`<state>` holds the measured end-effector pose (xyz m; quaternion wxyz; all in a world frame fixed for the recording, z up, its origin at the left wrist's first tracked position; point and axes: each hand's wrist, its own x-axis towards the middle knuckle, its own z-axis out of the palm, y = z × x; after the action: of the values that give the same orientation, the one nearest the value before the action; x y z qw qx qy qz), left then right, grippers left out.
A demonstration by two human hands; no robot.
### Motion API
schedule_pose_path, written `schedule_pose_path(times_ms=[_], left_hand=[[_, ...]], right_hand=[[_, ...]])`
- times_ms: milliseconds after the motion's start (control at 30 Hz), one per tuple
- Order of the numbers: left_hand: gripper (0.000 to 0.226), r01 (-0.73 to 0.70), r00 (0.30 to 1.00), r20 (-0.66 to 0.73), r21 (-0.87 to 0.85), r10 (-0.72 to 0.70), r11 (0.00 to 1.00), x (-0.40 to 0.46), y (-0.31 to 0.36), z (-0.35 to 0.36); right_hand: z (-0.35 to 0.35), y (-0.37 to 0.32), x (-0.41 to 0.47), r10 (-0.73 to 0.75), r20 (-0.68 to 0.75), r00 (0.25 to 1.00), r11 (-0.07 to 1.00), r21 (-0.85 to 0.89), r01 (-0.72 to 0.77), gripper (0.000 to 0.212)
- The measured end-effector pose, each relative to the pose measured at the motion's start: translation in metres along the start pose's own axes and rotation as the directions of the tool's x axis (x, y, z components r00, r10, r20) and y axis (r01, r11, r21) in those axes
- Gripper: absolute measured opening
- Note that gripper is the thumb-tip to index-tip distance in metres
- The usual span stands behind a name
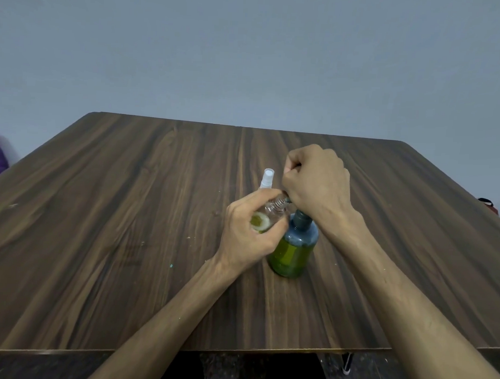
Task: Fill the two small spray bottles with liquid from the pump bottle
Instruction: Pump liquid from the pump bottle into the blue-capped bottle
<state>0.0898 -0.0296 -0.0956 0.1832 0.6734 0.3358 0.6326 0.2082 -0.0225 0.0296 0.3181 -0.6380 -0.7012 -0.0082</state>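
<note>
Filling: judging by the pose, one small bottle is taking liquid from the pump spout.
Table (129, 213): dark wood-grain laminate, flecked with pale specks, is carrying everything.
Pump bottle (293, 250): round, translucent blue-grey plastic is standing upright at centre, showing green liquid in its lower part; the collar is sitting under the right wrist, so the pump head is being hidden.
Left hand (251, 234): fingers are curling round the open bottle (266, 218), a clear ribbed-neck plastic one, tilting it so its threaded mouth is meeting the spout; a little yellow-green liquid is pooling at its base.
Right hand (317, 183): it is closing into a fist over the pump head, probably pressing down; whether fingers are actually wrapping the head, I cannot tell.
Second bottle (266, 178): it is standing just beyond the left hand, white sprayer cap on; only its top is showing, so its fill level is hidden.
Wall: plain grey-blue is running behind.
</note>
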Motion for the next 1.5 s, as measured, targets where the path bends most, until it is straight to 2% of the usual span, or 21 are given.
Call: schedule_pose_path(times_ms=[167, 300, 433, 567, 700, 833, 1000, 1133, 1233, 1367, 1500], left_hand=[[0.023, -0.018, 1.0, 0.005, 0.012, 0.018, 1.0, 0.0002, 0.0002, -0.0008], [0.021, 0.005, 1.0, 0.0, -0.001, -0.005, 1.0, 0.0005, -0.0005, 0.0002], [0.024, -0.012, 1.0, 0.0, 0.021, 0.012, 1.0, 0.0001, -0.0013, -0.0009], [0.023, -0.002, 1.0, -0.01, 0.013, 0.002, 1.0, 0.001, -0.0008, -0.0004], [0.025, -0.022, 1.0, -0.014, 0.029, 0.022, 0.999, 0.0, 0.0004, -0.0013], [0.023, -0.009, 1.0, -0.004, 0.009, 0.009, 1.0, 0.0001, 0.0001, 0.0], [0.024, -0.023, 1.0, -0.01, 0.02, 0.023, 1.0, 0.0, 0.002, -0.0006], [0.024, -0.017, 1.0, -0.005, 0.019, 0.017, 1.0, 0.0, 0.0016, -0.0009], [0.025, -0.024, 1.0, -0.007, 0.032, 0.024, 0.999, -0.0006, 0.0026, -0.0012], [0.026, -0.013, 1.0, -0.001, 0.021, 0.013, 1.0, 0.0, 0.0005, -0.001], [0.027, -0.023, 1.0, -0.011, 0.037, 0.023, 0.999, -0.0004, 0.0009, -0.0014]], right_hand=[[-0.0032, 0.0026, 0.0022, -0.013, -0.07, 0.997, 1.0, 0.015, 0.014, 0.023], [0.0001, 0.0007, 0.0008, -0.008, 0.002, 1.0, 1.0, -0.009, 0.008, 0.021], [-0.0027, 0.0027, 0.0017, -0.033, -0.081, 0.996, 0.999, -0.004, 0.033, 0.022], [0.0027, -0.0007, 0.0029, 0.004, 0.002, 1.0, 1.0, -0.031, -0.004, 0.019], [-0.003, 0.0012, 0.0032, -0.018, -0.076, 0.997, 1.0, 0.002, 0.018, 0.02], [0.0036, 0.0013, -0.0019, 0.013, 0.008, 1.0, 1.0, -0.005, -0.013, 0.02], [-0.0025, 0.0019, 0.001, -0.006, -0.059, 0.998, 1.0, 0.03, 0.008, 0.022], [0.0013, 0.001, -0.0012, 0.018, -0.001, 1.0, 1.0, 0.005, -0.018, 0.02], [-0.0033, 0.0021, 0.0003, -0.009, -0.072, 0.997, 1.0, 0.016, 0.01, 0.021], [0.002, -0.0003, -0.0005, -0.001, -0.005, 1.0, 1.0, -0.018, 0.001, 0.02], [-0.0026, 0.0016, 0.0014, -0.016, -0.084, 0.996, 1.0, -0.009, 0.015, 0.022]])
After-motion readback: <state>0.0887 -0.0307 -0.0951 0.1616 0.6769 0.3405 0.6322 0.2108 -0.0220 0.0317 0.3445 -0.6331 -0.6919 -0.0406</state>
